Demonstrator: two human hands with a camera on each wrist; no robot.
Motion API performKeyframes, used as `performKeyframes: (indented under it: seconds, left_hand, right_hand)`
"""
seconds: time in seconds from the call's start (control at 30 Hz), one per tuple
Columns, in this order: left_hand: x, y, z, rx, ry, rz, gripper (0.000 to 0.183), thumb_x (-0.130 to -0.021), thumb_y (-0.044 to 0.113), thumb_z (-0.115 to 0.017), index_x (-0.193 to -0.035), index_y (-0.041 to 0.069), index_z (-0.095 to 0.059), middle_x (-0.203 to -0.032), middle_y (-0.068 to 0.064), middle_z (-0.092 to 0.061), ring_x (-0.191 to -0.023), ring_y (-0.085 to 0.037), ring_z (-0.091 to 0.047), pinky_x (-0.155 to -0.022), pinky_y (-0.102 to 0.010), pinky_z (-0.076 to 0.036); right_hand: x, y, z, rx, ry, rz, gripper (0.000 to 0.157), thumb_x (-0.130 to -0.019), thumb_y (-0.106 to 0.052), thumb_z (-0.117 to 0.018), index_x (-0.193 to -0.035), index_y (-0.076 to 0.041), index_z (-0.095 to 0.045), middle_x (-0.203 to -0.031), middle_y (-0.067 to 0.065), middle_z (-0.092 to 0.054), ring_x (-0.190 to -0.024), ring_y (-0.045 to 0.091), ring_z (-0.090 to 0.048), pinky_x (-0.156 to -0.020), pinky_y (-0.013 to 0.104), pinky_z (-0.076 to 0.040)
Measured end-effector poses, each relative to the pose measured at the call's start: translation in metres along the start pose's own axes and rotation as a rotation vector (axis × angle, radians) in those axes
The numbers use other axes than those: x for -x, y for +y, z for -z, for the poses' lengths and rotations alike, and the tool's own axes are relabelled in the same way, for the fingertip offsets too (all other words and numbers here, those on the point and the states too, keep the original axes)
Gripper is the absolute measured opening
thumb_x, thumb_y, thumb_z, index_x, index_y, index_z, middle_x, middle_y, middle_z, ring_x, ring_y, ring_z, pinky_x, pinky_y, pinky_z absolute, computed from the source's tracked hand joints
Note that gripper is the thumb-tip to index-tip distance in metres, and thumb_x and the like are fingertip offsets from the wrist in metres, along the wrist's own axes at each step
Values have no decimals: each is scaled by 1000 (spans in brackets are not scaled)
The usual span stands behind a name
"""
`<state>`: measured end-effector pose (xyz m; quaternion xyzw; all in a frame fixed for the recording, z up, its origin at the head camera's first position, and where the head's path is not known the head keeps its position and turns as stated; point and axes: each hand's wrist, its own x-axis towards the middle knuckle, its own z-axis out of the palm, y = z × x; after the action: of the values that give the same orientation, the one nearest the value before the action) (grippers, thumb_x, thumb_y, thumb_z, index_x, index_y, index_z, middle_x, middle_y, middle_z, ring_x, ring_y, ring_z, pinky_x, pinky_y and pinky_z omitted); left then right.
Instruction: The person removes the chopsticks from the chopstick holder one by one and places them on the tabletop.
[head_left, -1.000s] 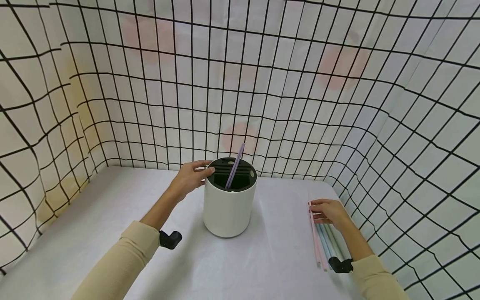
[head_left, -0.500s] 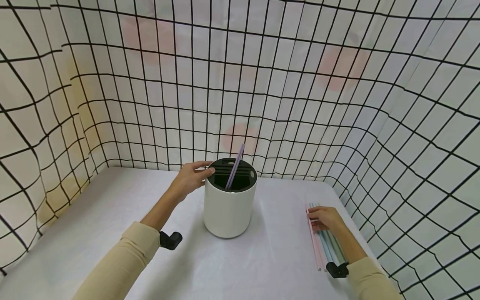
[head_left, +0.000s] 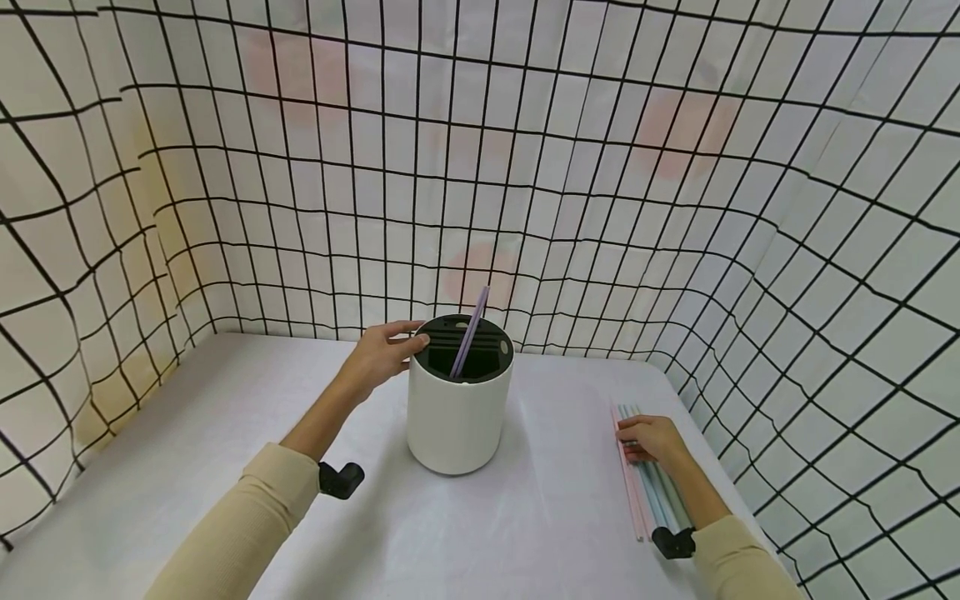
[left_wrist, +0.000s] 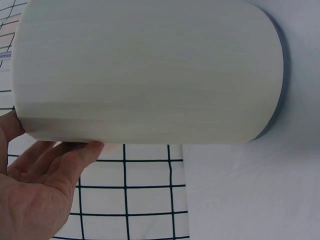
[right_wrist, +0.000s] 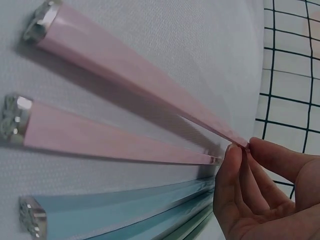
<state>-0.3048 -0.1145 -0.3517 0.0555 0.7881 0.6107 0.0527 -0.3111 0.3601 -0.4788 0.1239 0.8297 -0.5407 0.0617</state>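
A white cylindrical utensil holder (head_left: 456, 429) with a black slotted top stands upright on the table. Its rim is held at the left by my left hand (head_left: 378, 357), thumb on top and fingers against the side wall. Two purple chopsticks (head_left: 471, 332) lean together out of its opening. Over at the right, thumb and fingertips of my right hand (head_left: 655, 439) pinch one pink chopstick (right_wrist: 140, 87) near its far end. A second pink chopstick (right_wrist: 95, 134) lies beside it, then blue chopsticks (right_wrist: 100, 212) and green chopsticks (right_wrist: 192, 226), partly covered by the hand. Silver caps show on the nearer ends.
A white cloth covers the table (head_left: 450, 542). Black wire mesh (head_left: 555, 167) over pale sheeting walls the back and both sides; the right-hand mesh runs close by the chopsticks and right forearm. Black camera mounts (head_left: 341, 481) sit at both wrists.
My right hand has come slightly nearer to me, and the pinched pink chopstick has shifted with it, its far end now lower. The left hand and holder have stayed put.
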Motion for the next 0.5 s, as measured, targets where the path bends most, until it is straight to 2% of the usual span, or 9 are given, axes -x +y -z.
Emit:
performKeyframes:
  seconds: [0.5]
  left_hand:
    - [1,0,1,20,-6,-4,52,-102,31,-63,-150,16,-51,-147,-15,-57,-138,-29,-54,-112,-45,-50]
  right_hand:
    - [2,0,0,37,19,7,38,-91,-3,-70,-122,17,-61,-76,2,-71,-60,10,-65,-54,25,-61]
